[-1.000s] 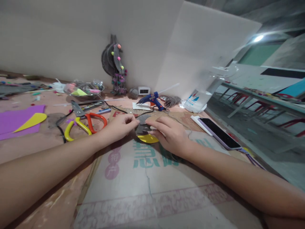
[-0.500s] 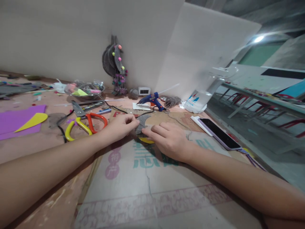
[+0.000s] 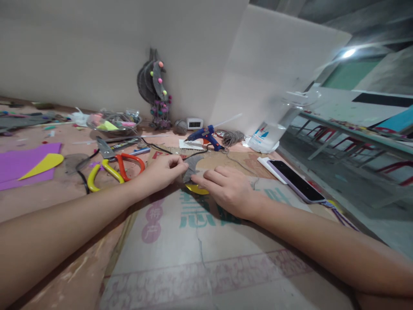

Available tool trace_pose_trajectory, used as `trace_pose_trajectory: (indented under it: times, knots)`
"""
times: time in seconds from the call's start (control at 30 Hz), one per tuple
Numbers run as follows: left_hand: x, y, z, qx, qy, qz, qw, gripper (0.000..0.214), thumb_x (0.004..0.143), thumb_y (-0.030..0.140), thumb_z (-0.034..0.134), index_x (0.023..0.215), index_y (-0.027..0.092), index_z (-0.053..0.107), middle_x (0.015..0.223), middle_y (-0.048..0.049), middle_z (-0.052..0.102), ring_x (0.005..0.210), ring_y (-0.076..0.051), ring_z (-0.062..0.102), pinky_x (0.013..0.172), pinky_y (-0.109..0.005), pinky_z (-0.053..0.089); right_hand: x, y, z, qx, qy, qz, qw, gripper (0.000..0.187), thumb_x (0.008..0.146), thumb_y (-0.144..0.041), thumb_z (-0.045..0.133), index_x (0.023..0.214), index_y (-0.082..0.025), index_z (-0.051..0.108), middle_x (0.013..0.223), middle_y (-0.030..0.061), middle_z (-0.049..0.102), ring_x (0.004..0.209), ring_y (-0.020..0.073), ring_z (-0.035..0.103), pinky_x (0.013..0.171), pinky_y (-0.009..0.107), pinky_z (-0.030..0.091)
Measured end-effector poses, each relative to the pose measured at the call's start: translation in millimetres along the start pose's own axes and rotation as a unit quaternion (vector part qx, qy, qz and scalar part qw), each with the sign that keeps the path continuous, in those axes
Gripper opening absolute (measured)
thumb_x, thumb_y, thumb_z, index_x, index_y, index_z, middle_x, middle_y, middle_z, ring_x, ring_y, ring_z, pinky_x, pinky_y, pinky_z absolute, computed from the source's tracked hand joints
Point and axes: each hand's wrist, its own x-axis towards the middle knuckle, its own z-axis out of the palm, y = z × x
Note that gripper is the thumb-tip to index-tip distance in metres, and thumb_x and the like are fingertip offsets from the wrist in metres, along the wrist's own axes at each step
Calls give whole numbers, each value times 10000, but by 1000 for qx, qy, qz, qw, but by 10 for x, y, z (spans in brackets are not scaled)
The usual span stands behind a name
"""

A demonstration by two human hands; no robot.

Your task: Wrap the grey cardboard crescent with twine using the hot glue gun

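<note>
My left hand is closed in a pinch on the edge of a grey felt piece lying on the cardboard sheet. My right hand lies over the same grey piece with its fingers stretched flat, pressing it down. A yellow foam shape sticks out from under my right fingers. Most of the grey piece is hidden by the two hands.
Orange and yellow scissors lie left of my left hand. A blue glue gun with its black cord sits behind the hands. A phone lies to the right. Purple and yellow foam sheets are far left, with a grey felt ornament against the wall.
My right hand slid left over the grey piece and the yellow shape, covering more of both. The left hand kept its pinch in place.
</note>
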Motion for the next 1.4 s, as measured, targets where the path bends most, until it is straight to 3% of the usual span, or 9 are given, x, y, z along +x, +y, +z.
trace_pose_trajectory:
  times: [0.4, 0.6, 0.7, 0.8, 0.93, 1.13, 1.23, 1.33, 1.4]
  knots:
    - [-1, -40, -2, -85, -6, -36, 996, 317, 806, 428, 443, 603, 184, 457, 442, 53, 428, 390, -82, 400, 385, -188, 266, -5, 498, 185, 174, 140, 305, 926, 337, 861, -210, 437, 1187, -185, 523, 874, 68, 567, 798, 177, 511, 720, 327, 426]
    - [46, -62, -11, -253, 41, -91, 962, 276, 770, 415, 516, 638, 176, 466, 460, 63, 424, 339, -52, 365, 336, -159, 246, -54, 641, 307, 202, 134, 331, 912, 270, 807, -192, 510, 1060, -145, 591, 1022, 96, 573, 960, 199, 510, 842, 366, 397]
    - [97, -89, -44, -362, 96, -114, 920, 234, 750, 357, 547, 649, 165, 460, 504, 60, 450, 338, -36, 365, 327, -147, 246, -5, 517, 117, 253, 166, 347, 888, 216, 856, -275, 459, 790, -133, 607, 755, 39, 600, 749, 144, 549, 712, 290, 437]
    - [139, -127, -66, -414, 117, -127, 894, 182, 746, 297, 549, 671, 150, 474, 531, 49, 474, 358, -34, 397, 332, -138, 260, 81, 296, -165, 365, 31, 252, 896, 330, 897, -306, 387, 712, -145, 607, 686, 19, 616, 673, 114, 569, 659, 247, 449]
    - [157, -167, -68, -426, 102, -118, 891, 170, 745, 288, 559, 683, 142, 497, 525, 46, 488, 373, -37, 420, 340, -136, 279, 163, 83, -287, 433, -119, 64, 891, 330, 899, -279, 402, 1186, -169, 521, 1236, 81, 538, 1141, 140, 484, 947, 290, 389]
    - [183, -203, -66, -443, 112, -124, 881, 159, 730, 287, 570, 705, 147, 499, 513, 52, 487, 374, -44, 428, 350, -143, 295, 209, 165, 134, 253, -166, 132, 944, 627, 871, -441, 392, 1326, -13, 338, 1397, 239, 282, 1317, 271, 239, 1063, 451, 232]
    - [191, -211, -65, -443, 108, -125, 881, 171, 725, 296, 575, 700, 147, 494, 512, 49, 491, 375, -49, 436, 347, -146, 294, 315, 75, 107, 269, -144, 85, 948, 623, 851, -440, 439, 1315, -31, 361, 1386, 228, 312, 1324, 259, 224, 1070, 456, 209]
    - [183, -196, -68, -442, 105, -126, 882, 183, 723, 304, 581, 696, 151, 482, 509, 53, 485, 375, -48, 431, 352, -145, 298, 417, -100, -80, 445, -166, -82, 876, 384, 918, -277, 347, 1265, -149, 454, 1332, 93, 452, 1283, 119, 325, 1046, 279, 289]
    - [172, -172, -72, -440, 104, -126, 883, 188, 723, 310, 582, 691, 154, 482, 507, 57, 477, 375, -48, 426, 352, -145, 293, 436, -168, -173, 515, -153, -34, 843, 440, 951, -189, 140, 1273, -171, 439, 1259, 79, 530, 1210, 69, 425, 988, 254, 359]
